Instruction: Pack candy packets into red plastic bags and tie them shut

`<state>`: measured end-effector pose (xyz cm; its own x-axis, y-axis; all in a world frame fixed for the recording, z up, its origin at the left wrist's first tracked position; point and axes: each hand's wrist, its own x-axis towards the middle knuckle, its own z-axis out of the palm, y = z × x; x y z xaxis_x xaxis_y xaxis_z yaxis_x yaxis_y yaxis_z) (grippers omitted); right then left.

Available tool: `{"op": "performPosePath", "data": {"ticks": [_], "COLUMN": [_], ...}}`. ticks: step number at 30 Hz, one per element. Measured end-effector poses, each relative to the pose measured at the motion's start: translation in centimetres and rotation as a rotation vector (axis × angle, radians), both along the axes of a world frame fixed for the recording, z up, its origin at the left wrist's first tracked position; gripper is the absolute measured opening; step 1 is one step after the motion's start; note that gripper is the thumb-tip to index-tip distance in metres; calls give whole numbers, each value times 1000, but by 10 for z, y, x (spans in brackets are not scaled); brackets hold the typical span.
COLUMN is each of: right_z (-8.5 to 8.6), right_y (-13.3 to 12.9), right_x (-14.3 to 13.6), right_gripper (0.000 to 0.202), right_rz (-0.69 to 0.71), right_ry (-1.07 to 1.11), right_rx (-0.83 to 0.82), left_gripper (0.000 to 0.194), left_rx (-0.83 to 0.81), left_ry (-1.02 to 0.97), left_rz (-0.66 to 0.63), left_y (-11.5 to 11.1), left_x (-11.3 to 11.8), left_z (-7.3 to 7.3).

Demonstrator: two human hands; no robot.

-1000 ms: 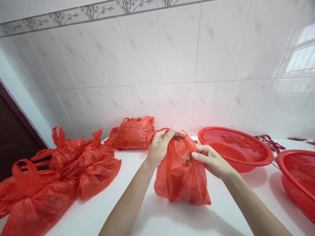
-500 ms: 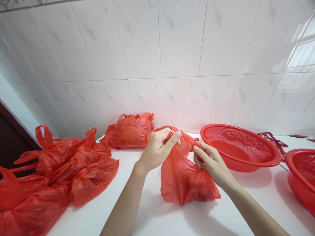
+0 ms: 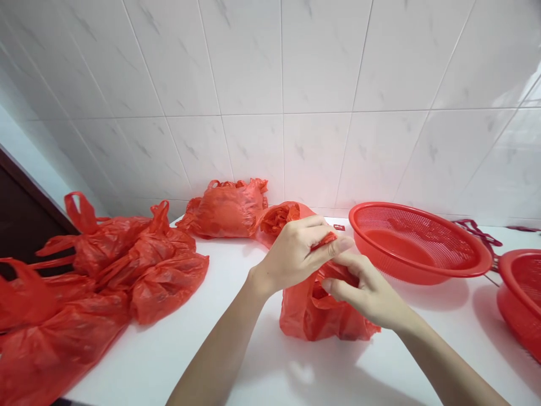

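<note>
A red plastic bag [image 3: 315,318] stands on the white table in front of me, its top gathered and its lower part bulging. My left hand [image 3: 302,251] is closed on the top of the bag, with a bit of red plastic showing between thumb and fingers. Just to the right, my right hand [image 3: 366,287] has its thumb and fingers apart around the bag's upper folds, close to the left fingertips. Whether its fingers pinch the plastic is hidden. The bag's contents cannot be made out.
Several filled red bags [image 3: 164,282] lie on the white table [image 3: 203,316] at the left. Another full bag [image 3: 228,211] and an open bag of crumpled plastic [image 3: 281,217] rest near the tiled wall. A red basket [image 3: 418,242] and a second basket [image 3: 524,293] stand at the right.
The view has tilted down slightly. My right hand has moved from holding the stretched plastic to the bag's upper folds, and its thumb now sits lower. The bag's top looks more open.
</note>
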<state>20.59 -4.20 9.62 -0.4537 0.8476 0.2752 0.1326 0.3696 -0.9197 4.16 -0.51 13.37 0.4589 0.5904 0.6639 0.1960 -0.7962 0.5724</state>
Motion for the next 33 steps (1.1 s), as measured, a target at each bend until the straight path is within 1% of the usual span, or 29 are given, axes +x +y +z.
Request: {"op": "performPosePath", "data": {"ticks": [1, 2, 4, 6, 9, 10, 13, 15, 19, 22, 24, 26, 29, 31, 33], "right_z": [1, 2, 2, 1, -1, -2, -1, 3, 10, 10, 9, 9, 9, 10, 11], "right_y": [0, 0, 0, 0, 0, 1, 2, 4, 7, 9, 10, 11, 13, 14, 16], "right_x": [-1, -2, -4, -7, -7, -6, -1, 3, 9, 11, 11, 12, 12, 14, 16], "right_gripper": [3, 5, 15, 19, 14, 17, 43, 51, 48, 43, 39, 35, 31, 29, 28], "right_rz": [6, 13, 29, 45, 35, 19, -54, -97, -150, -179, -173, -141, -101, -88, -69], "right_ry": [-2, 8, 59, 111, 115, 100, 94, 142, 200, 210, 231, 266, 347, 394, 416], "right_rx": [19, 37, 57, 50, 28, 23, -13, -47, -86, -103, -115, -137, -184, -207, -223], "left_gripper": [46, 45, 43, 41, 43, 46, 55, 52, 28, 20, 15, 13, 17, 20, 22], "left_rx": [3, 3, -8, -35, -89, -105, -137, -155, -210, -215, -169, -91, 34, 81, 74], "left_ry": [8, 25, 74, 133, 193, 194, 154, 127, 135, 105, 55, 6, -30, -7, 80], "left_rz": [5, 9, 15, 10, -38, -55, -63, -27, 54, 76, 74, 47, -40, -93, -144], "left_y": [0, -1, -3, -6, -9, -10, -9, -7, -2, 1, 1, 0, -4, -8, -12], "left_x": [0, 1, 2, 3, 2, 1, -7, -14, -26, -28, -27, -24, -20, -17, -14], "left_z": [0, 0, 0, 1, 3, 5, 9, 12, 15, 13, 12, 11, 11, 10, 9]}}
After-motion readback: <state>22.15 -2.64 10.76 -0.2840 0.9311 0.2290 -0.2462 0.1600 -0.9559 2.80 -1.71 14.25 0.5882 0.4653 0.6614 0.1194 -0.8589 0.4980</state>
